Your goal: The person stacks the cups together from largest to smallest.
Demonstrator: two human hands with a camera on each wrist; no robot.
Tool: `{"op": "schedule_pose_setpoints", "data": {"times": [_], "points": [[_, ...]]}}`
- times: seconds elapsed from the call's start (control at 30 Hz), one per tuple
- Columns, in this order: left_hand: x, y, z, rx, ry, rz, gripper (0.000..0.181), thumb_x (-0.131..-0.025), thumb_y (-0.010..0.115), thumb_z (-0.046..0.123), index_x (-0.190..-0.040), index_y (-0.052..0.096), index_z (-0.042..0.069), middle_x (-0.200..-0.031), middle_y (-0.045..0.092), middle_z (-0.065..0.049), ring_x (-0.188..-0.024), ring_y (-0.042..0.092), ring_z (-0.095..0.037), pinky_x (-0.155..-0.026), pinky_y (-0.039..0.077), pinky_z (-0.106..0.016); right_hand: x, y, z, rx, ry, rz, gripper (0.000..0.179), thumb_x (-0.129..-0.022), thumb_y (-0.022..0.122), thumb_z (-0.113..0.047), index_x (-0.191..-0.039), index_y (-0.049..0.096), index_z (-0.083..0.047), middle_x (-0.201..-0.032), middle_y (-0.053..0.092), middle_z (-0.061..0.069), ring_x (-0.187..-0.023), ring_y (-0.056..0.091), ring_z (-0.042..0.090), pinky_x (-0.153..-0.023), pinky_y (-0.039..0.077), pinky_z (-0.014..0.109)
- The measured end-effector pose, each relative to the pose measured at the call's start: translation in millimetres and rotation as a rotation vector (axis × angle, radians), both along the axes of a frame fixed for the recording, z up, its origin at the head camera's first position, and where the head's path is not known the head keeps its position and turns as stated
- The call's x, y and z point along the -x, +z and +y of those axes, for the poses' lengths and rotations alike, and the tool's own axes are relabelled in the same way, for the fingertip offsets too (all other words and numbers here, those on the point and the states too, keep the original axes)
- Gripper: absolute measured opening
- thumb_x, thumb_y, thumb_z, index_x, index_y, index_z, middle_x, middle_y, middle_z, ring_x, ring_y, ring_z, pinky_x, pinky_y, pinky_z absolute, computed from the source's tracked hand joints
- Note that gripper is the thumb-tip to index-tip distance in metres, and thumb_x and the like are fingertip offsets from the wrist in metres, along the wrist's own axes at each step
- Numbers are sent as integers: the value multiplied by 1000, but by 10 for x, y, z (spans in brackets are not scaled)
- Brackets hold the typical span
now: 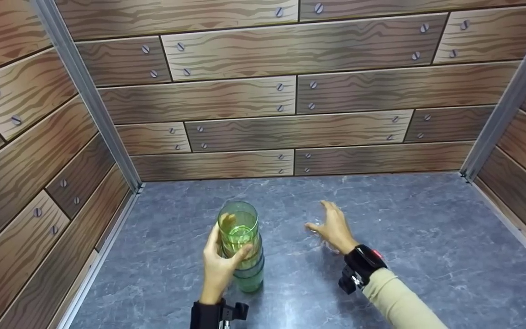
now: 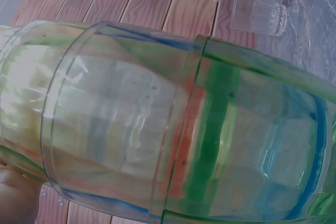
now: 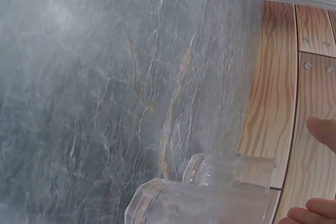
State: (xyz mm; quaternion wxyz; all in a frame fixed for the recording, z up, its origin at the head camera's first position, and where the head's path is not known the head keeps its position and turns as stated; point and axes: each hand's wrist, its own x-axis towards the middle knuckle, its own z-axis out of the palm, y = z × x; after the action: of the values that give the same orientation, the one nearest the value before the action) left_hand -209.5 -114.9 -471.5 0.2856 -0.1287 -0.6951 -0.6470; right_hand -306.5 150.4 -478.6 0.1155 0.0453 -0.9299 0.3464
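Note:
My left hand (image 1: 219, 260) grips the upper part of a tall stack of see-through tumblers (image 1: 249, 279), thumb on the near side and fingers round the far side. Green tumblers show at the top and bottom, with bluish rims between them. In the left wrist view the nested tumblers (image 2: 126, 108) fill the frame, with green, orange and blue bands. My right hand (image 1: 336, 230) is held with thumb and fingers apart, close to two clear glasses. One clear glass (image 3: 194, 205) stands nearer the right wrist camera, the other clear glass (image 3: 231, 171) just beyond it.
Both hands are over a grey marbled tabletop (image 1: 162, 256). Wood-patterned panels (image 1: 240, 98) rise at the back and on both sides. Grey metal posts (image 1: 94, 100) run up the corners.

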Motion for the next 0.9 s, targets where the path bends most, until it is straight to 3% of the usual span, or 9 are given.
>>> {"op": "schedule_pose_setpoints", "data": {"times": [0.4,0.9], "points": [[-2,5,0,7,18,-38,81,-71,81,1,-141,41,-6,-136,57,-23,-120,54,5,-106,42,-12,107,-50,75,-14,-17,-48,82,-72,84,-21,-136,44,11,-140,45,36,-130,43,51,-114,36,55],[-2,6,-3,15,31,-26,81,-71,82,1,-140,41,-8,-134,57,-25,-116,57,3,-102,46,-14,193,-87,39,0,-45,-110,87,-70,85,-19,-138,40,12,-142,41,37,-132,41,51,-115,34,54]]}}
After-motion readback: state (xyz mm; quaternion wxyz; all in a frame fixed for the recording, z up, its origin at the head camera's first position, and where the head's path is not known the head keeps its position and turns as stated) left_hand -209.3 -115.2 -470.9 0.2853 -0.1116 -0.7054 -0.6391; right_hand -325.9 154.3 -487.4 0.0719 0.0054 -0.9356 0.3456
